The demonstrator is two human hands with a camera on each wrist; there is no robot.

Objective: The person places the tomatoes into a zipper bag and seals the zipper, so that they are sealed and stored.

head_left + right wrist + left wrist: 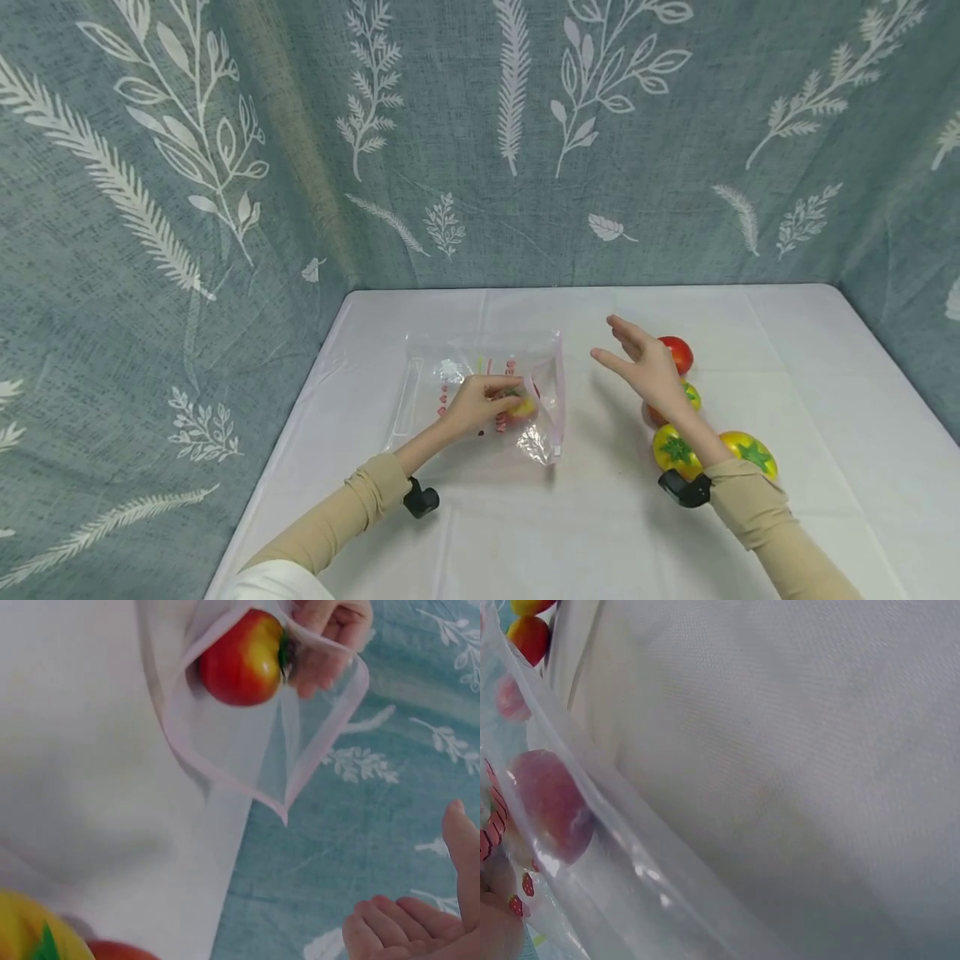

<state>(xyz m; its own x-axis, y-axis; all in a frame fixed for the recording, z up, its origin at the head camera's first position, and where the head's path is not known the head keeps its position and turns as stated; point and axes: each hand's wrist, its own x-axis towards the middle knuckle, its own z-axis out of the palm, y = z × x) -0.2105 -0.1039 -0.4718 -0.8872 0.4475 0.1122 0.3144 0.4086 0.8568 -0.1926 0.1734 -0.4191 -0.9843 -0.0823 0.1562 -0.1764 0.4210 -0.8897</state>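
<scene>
A clear plastic zip bag (536, 442) with red print and a pink-edged mouth lies on the table, its mouth facing right. Inside it, near the mouth, is a red-and-yellow tomato (238, 660) with a green stem. My left hand (478, 406) pinches the bag beside this tomato; the film partly veils its fingertips in the right wrist view. To the right of the mouth, my right hand (648, 371) hovers with fingers spread and nothing in it. Below and beside that hand sit several more tomatoes, among them a red one (678, 355) and a yellow-topped one (673, 450).
The table (585, 533) wears a white cloth with faint creases. A blue-green curtain (465, 208) with white leaf prints hangs behind it and along both sides. Another yellow-topped tomato (752, 454) lies partly behind the right sleeve. Each wrist carries a small black camera (684, 489).
</scene>
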